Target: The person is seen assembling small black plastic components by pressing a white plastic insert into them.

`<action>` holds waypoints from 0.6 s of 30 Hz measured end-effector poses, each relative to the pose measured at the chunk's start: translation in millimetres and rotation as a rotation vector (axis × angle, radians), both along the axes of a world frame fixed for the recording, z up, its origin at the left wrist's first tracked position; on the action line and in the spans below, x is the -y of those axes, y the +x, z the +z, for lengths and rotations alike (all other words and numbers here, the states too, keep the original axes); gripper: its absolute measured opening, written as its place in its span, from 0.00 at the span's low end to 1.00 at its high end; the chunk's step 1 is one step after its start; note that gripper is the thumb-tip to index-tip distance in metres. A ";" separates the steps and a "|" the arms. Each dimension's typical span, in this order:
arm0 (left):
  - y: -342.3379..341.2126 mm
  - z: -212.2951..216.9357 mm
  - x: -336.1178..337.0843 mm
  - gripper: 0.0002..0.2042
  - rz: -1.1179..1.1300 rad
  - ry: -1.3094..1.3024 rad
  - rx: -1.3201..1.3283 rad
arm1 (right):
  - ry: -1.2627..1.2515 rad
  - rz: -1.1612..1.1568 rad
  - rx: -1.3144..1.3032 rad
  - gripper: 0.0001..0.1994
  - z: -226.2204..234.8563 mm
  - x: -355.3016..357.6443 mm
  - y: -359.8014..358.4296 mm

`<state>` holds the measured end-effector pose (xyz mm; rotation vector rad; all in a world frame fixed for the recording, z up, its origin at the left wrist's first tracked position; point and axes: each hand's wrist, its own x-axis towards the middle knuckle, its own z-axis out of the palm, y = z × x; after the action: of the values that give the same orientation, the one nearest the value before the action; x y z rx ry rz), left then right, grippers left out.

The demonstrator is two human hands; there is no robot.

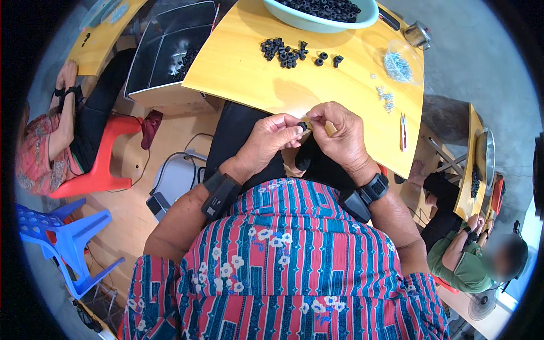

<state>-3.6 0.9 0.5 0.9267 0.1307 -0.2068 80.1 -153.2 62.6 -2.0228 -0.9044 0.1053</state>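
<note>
My left hand pinched a small black part between thumb and forefinger, just off the near edge of the yellow table. My right hand was closed, thumb and fingertips together, right beside that part at its one o'clock; I couldn't tell what it gripped. From my hands, a black heap lay toward eleven, the pale bowl at twelve, the clear dish at two, and tweezers at three.

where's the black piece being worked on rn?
Head view, centre: the black piece is pinched in the left hand, just left of the right hand, by the near edge of the yellow table.
</note>
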 end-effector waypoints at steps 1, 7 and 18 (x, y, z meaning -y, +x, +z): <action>-0.1 0.0 -0.1 0.07 0.002 -0.001 -0.002 | -0.013 0.019 0.043 0.07 0.0 -0.4 0.8; 0.2 3.3 0.2 0.06 0.016 0.019 -0.023 | -0.105 0.069 0.223 0.10 8.6 -3.3 -0.4; 0.1 0.4 1.5 0.07 0.070 -0.068 -0.045 | -0.187 0.110 0.344 0.10 16.2 -9.7 -8.9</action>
<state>-3.4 -0.6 0.9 0.8484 0.1962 -0.1667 71.2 -143.5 78.8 -2.2036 -1.2613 -0.1046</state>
